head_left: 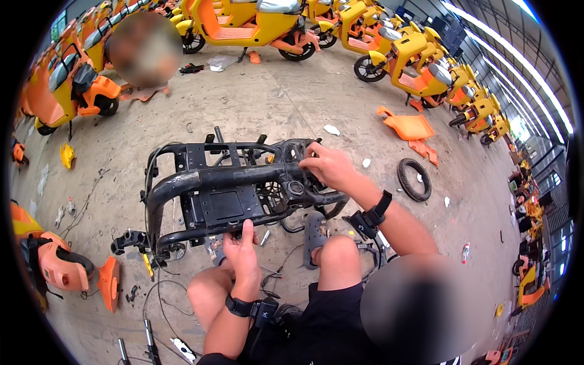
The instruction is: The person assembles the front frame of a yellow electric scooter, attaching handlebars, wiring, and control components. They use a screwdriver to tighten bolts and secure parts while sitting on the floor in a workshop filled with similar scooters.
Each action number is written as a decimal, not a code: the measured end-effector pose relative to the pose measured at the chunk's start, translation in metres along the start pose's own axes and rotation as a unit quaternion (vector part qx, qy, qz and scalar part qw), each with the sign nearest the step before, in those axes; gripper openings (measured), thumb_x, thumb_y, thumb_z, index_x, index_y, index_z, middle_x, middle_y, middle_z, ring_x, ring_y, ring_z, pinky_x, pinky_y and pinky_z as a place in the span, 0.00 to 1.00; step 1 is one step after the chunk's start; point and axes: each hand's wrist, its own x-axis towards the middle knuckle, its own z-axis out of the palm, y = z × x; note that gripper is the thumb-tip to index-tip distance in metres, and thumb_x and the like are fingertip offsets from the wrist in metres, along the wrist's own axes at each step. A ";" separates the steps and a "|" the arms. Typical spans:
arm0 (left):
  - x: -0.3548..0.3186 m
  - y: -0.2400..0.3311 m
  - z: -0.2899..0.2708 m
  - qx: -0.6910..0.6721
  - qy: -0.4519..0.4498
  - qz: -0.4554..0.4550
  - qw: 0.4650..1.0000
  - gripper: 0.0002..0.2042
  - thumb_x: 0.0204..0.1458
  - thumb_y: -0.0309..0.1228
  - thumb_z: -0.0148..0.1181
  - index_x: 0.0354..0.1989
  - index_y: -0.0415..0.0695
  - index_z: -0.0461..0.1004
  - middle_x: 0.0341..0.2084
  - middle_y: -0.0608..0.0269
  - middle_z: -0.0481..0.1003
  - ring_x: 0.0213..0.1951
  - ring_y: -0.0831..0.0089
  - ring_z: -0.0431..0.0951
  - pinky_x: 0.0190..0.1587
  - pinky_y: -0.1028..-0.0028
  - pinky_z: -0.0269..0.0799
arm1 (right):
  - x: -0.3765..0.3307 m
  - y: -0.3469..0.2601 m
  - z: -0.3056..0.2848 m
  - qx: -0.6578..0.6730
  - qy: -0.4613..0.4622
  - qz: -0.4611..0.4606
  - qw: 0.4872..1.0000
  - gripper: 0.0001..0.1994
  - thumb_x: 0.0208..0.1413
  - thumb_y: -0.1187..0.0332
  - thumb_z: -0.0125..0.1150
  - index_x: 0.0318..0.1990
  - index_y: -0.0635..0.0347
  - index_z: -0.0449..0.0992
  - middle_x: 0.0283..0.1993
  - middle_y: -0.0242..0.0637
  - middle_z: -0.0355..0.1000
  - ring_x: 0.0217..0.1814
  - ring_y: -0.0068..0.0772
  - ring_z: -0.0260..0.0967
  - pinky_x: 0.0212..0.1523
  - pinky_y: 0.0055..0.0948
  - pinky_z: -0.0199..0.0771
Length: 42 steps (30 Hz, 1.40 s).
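A black metal scooter frame [210, 177] lies across in front of my knees, with thick bent tubes at its left and a flat plate in its middle. My left hand [241, 252] grips the near lower rail from below, thumb upright against it. At the frame's right end my right hand [331, 169] reaches in from above with its fingers bent and drawn together. Whatever those fingertips hold is hidden among the brackets. Loose wiring [272, 196] shows inside the frame, close to my right hand. A dark cable runs down the frame's left side.
A black tyre [414, 180] and orange body panels [409, 126] lie at the right. Cables, a yellow-handled tool [148, 266] and metal parts [131, 241] litter the floor at left. Yellow-orange scooters [249, 24] stand in rows behind. A person [146, 48], blurred, is at far left.
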 end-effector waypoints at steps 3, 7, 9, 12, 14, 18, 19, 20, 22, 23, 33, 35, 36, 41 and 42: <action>0.000 -0.004 -0.002 -0.003 -0.004 0.006 1.000 0.09 0.56 0.32 0.61 0.39 0.42 0.70 0.26 0.68 0.72 0.25 0.80 0.69 0.26 0.78 0.64 | -0.017 0.017 0.006 0.013 0.000 -0.004 1.000 0.09 0.49 0.73 0.60 0.38 0.49 0.80 0.38 0.32 0.72 0.32 0.41 0.74 0.33 0.37 0.75; -0.002 -0.006 0.004 -0.015 -0.011 0.009 1.000 0.10 0.57 0.32 0.61 0.40 0.42 0.69 0.27 0.68 0.71 0.25 0.80 0.70 0.26 0.78 0.65 | -0.031 0.030 0.013 0.067 0.028 0.005 0.997 0.12 0.49 0.78 0.58 0.40 0.54 0.80 0.32 0.33 0.77 0.31 0.37 0.75 0.33 0.30 0.75; -0.001 -0.005 0.002 -0.017 -0.017 0.014 1.000 0.10 0.57 0.32 0.60 0.41 0.42 0.68 0.28 0.68 0.71 0.26 0.79 0.70 0.26 0.78 0.65 | -0.031 0.025 0.011 0.142 -0.028 0.130 0.981 0.13 0.50 0.78 0.57 0.42 0.54 0.80 0.31 0.33 0.77 0.32 0.30 0.76 0.32 0.26 0.74; -0.003 -0.005 0.000 -0.017 -0.014 0.023 0.999 0.10 0.57 0.32 0.60 0.41 0.42 0.68 0.28 0.68 0.71 0.26 0.79 0.70 0.26 0.78 0.65 | -0.028 0.013 0.009 0.311 -0.054 0.267 0.910 0.12 0.51 0.76 0.57 0.42 0.57 0.81 0.30 0.35 0.78 0.30 0.24 0.75 0.30 0.23 0.72; -0.003 -0.004 -0.001 -0.017 -0.011 0.024 1.000 0.10 0.57 0.32 0.60 0.42 0.43 0.68 0.28 0.68 0.71 0.26 0.80 0.70 0.26 0.78 0.65 | -0.027 0.005 0.011 0.411 -0.032 0.321 0.853 0.10 0.52 0.75 0.58 0.42 0.61 0.81 0.30 0.35 0.78 0.29 0.22 0.74 0.29 0.21 0.71; 0.000 -0.004 -0.002 -0.006 -0.022 0.018 1.000 0.10 0.57 0.32 0.60 0.43 0.43 0.68 0.29 0.67 0.72 0.26 0.79 0.70 0.26 0.78 0.65 | -0.038 0.006 0.003 0.535 0.038 0.369 0.759 0.14 0.55 0.75 0.59 0.49 0.66 0.75 0.39 0.39 0.77 0.32 0.22 0.74 0.29 0.21 0.72; 0.002 -0.009 -0.003 0.000 -0.031 0.012 0.999 0.11 0.57 0.33 0.60 0.43 0.43 0.68 0.29 0.67 0.72 0.26 0.79 0.70 0.26 0.78 0.65 | -0.046 0.011 -0.004 0.560 0.058 0.378 0.735 0.16 0.56 0.75 0.59 0.52 0.67 0.73 0.42 0.41 0.77 0.32 0.24 0.75 0.29 0.21 0.73; 0.004 -0.012 -0.005 0.005 -0.044 0.009 0.999 0.11 0.57 0.33 0.61 0.43 0.43 0.68 0.29 0.68 0.72 0.26 0.79 0.70 0.26 0.78 0.65 | -0.057 0.016 -0.011 0.584 0.079 0.388 0.708 0.19 0.56 0.75 0.60 0.56 0.67 0.71 0.45 0.43 0.76 0.33 0.25 0.75 0.29 0.22 0.74; 0.005 -0.012 -0.003 0.012 -0.052 0.013 0.998 0.11 0.57 0.33 0.62 0.42 0.45 0.69 0.28 0.69 0.72 0.25 0.80 0.71 0.25 0.79 0.65 | -0.104 0.027 -0.037 0.585 0.108 0.417 0.687 0.24 0.57 0.77 0.57 0.63 0.64 0.63 0.48 0.47 0.74 0.34 0.28 0.75 0.31 0.23 0.75; 0.004 -0.007 -0.005 0.030 -0.028 0.006 0.999 0.10 0.56 0.34 0.62 0.41 0.45 0.69 0.28 0.69 0.71 0.25 0.80 0.71 0.25 0.80 0.65 | -0.135 0.030 -0.046 0.575 0.129 0.438 0.679 0.25 0.57 0.77 0.57 0.64 0.63 0.62 0.48 0.47 0.74 0.35 0.28 0.74 0.32 0.23 0.75; 0.006 0.006 -0.029 0.060 -0.139 -0.088 0.984 0.13 0.56 0.29 0.60 0.49 0.45 0.71 0.40 0.66 0.76 0.33 0.79 0.73 0.32 0.78 0.66 | -0.750 -0.182 -0.332 -0.232 -0.039 0.828 0.509 0.15 0.52 0.62 0.60 0.44 0.60 0.76 0.40 0.47 0.78 0.38 0.37 0.76 0.39 0.35 0.75; 0.010 -0.006 -0.031 0.048 -0.127 -0.114 0.984 0.14 0.55 0.28 0.59 0.50 0.46 0.70 0.41 0.68 0.76 0.35 0.79 0.72 0.34 0.77 0.65 | -0.783 -0.261 -0.462 -0.430 -0.220 0.785 0.388 0.15 0.51 0.57 0.60 0.36 0.60 0.80 0.38 0.49 0.78 0.40 0.43 0.77 0.42 0.41 0.76; 0.013 -0.009 -0.036 0.054 -0.115 -0.121 0.985 0.14 0.55 0.28 0.60 0.50 0.46 0.70 0.41 0.68 0.76 0.36 0.79 0.72 0.35 0.76 0.64 | -0.771 -0.272 -0.521 -0.495 -0.262 0.749 0.355 0.17 0.51 0.54 0.59 0.32 0.60 0.83 0.37 0.50 0.78 0.41 0.46 0.78 0.43 0.44 0.77; 0.015 -0.005 -0.035 0.104 -0.082 -0.054 0.990 0.13 0.53 0.30 0.60 0.47 0.47 0.71 0.39 0.69 0.76 0.39 0.81 0.70 0.39 0.74 0.61 | -0.553 -0.105 -0.731 -0.660 -0.162 0.611 0.406 0.11 0.52 0.68 0.53 0.41 0.60 0.76 0.41 0.51 0.74 0.46 0.51 0.72 0.48 0.43 0.71; 0.017 -0.001 -0.040 0.111 -0.077 -0.038 0.990 0.12 0.53 0.30 0.60 0.45 0.46 0.71 0.38 0.69 0.76 0.39 0.81 0.70 0.38 0.74 0.61 | -0.485 -0.053 -0.737 -0.674 -0.140 0.559 0.463 0.11 0.52 0.71 0.52 0.43 0.60 0.75 0.42 0.51 0.73 0.47 0.52 0.71 0.48 0.43 0.70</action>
